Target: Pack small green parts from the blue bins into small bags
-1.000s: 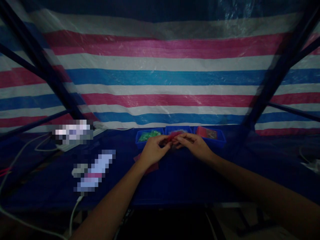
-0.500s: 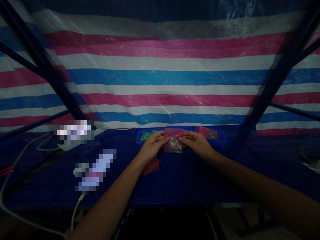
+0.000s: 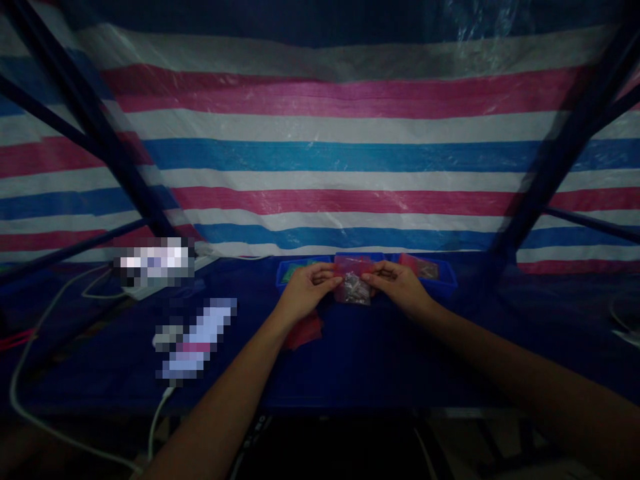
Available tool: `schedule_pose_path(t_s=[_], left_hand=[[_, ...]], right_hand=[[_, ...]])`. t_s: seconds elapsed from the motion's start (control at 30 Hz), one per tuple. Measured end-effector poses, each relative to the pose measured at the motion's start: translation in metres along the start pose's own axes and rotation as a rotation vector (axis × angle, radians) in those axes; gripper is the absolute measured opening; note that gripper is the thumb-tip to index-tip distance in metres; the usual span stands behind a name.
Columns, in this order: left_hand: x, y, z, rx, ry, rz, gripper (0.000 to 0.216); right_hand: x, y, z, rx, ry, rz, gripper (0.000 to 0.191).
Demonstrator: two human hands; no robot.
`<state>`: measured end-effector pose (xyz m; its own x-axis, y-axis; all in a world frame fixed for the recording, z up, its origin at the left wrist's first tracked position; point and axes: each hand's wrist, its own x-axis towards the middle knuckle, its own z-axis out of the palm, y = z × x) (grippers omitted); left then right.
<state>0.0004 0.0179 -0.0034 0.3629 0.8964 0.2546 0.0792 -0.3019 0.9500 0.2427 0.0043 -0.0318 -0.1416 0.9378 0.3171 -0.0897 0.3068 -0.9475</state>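
My left hand and my right hand each pinch an upper corner of a small reddish see-through plastic bag. The bag hangs upright between them above the dark blue table, with small dark bits gathered at its bottom. Just behind my hands stand three small blue trays: the left tray holds green pieces, the middle tray is mostly hidden by the bag, and the right tray holds red bags. A flat red bag lies on the table under my left wrist.
A striped pink, white and blue tarp hangs behind the table. Dark metal frame bars slant down on both sides. At left lie a white power strip, a blurred device and white cables.
The bag was bunched low between my fingers a second ago. Both hands have lifted it and spread it out, so it now hangs upright with its contents settled at the bottom.
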Motion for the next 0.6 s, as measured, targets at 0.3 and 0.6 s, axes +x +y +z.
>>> schedule_pose_path(t_s=[0.3,0.6], left_hand=[[0.0010,0.0020,-0.0090,0.279,0.010,0.208,0.021],[0.0000,0.0012,-0.0063,-0.010,-0.056,0.023,0.033]], right_hand=[[0.0014,0.0005,-0.0060,-0.096,-0.029,-0.075,0.025],[-0.0023,-0.0024,-0.0043,-0.289,-0.078,-0.288,0.012]])
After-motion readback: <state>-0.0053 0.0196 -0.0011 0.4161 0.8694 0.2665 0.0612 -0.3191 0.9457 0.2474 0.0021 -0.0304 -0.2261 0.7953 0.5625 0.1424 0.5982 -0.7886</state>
